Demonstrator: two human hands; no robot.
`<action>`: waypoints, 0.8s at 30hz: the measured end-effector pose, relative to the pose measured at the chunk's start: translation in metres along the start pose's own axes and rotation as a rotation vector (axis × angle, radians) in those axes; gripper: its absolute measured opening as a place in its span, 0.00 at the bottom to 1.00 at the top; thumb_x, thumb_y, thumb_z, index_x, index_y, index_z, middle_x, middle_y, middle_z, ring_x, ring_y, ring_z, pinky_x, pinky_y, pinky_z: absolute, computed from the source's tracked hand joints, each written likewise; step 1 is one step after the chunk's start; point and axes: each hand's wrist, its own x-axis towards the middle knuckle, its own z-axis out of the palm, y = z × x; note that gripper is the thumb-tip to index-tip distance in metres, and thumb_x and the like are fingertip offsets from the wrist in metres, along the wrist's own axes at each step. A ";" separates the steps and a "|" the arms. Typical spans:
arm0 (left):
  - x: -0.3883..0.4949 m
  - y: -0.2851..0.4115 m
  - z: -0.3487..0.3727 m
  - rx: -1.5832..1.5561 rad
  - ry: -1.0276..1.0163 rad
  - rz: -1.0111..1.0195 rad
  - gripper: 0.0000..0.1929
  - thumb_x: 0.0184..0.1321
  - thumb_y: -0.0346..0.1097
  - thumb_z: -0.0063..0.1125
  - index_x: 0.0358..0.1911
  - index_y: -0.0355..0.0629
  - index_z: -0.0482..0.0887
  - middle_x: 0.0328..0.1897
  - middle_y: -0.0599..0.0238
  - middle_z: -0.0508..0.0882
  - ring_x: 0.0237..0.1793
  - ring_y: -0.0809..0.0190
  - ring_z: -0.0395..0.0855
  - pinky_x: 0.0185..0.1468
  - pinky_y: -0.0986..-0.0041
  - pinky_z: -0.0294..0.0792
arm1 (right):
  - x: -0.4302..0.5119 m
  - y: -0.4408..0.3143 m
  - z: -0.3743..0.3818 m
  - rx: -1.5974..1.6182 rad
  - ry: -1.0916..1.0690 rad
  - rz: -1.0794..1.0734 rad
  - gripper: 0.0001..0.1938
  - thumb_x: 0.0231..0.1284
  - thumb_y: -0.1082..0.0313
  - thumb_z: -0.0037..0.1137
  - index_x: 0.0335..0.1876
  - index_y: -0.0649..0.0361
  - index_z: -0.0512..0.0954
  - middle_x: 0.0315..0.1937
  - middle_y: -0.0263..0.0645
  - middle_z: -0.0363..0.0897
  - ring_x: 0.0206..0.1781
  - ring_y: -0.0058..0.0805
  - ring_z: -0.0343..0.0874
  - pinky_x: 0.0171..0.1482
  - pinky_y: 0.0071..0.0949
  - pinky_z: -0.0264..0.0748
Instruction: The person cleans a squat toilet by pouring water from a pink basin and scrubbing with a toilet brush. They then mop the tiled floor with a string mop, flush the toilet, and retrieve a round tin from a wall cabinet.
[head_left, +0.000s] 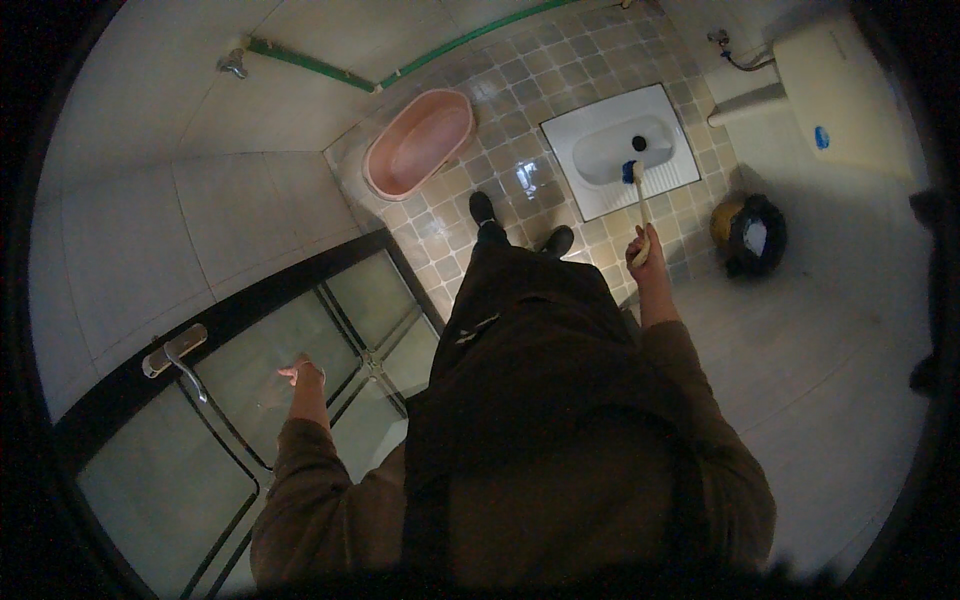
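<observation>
My right hand (643, 249) grips the pale handle of a toilet brush (640, 202). The brush's blue-bristled head (629, 172) is over the near side of a white squat toilet (611, 142) set in the floor; whether the bristles touch the ceramic I cannot tell. Beside the framed glass door (247, 360), my left hand (302, 370) is raised with nothing in it and some fingers extended. Its faint reflection shows in the pane, and I cannot make out contact with the glass.
A pink plastic tub (420, 146) stands in the tiled corner. To the right is a bin with a black liner (757, 236). A cistern (844, 97) hangs on the wall, and a lever handle (184, 360) juts from the door. The floor tiles (529, 176) look wet and shiny.
</observation>
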 end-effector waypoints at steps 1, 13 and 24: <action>0.000 0.000 0.000 0.003 -0.003 0.001 0.31 0.52 0.44 0.48 0.60 0.58 0.51 0.62 0.64 0.54 0.57 0.54 0.60 0.58 0.57 0.57 | -0.001 0.001 0.001 -0.003 -0.001 0.000 0.13 0.51 0.57 0.53 0.34 0.56 0.69 0.09 0.25 0.62 0.11 0.15 0.62 0.16 0.14 0.64; -0.006 0.008 0.002 0.082 -0.073 0.003 0.32 0.52 0.45 0.47 0.61 0.58 0.50 0.64 0.67 0.52 0.59 0.56 0.57 0.60 0.57 0.53 | -0.004 0.000 0.014 -0.031 0.020 -0.051 0.13 0.51 0.56 0.53 0.34 0.56 0.68 0.08 0.25 0.61 0.09 0.14 0.59 0.14 0.13 0.60; -0.031 0.030 0.021 0.202 -0.195 0.032 0.32 0.52 0.47 0.45 0.61 0.57 0.49 0.65 0.69 0.50 0.61 0.58 0.54 0.62 0.57 0.49 | -0.001 -0.005 0.010 0.000 -0.014 -0.059 0.12 0.50 0.57 0.54 0.33 0.56 0.69 0.09 0.26 0.63 0.10 0.15 0.62 0.14 0.12 0.63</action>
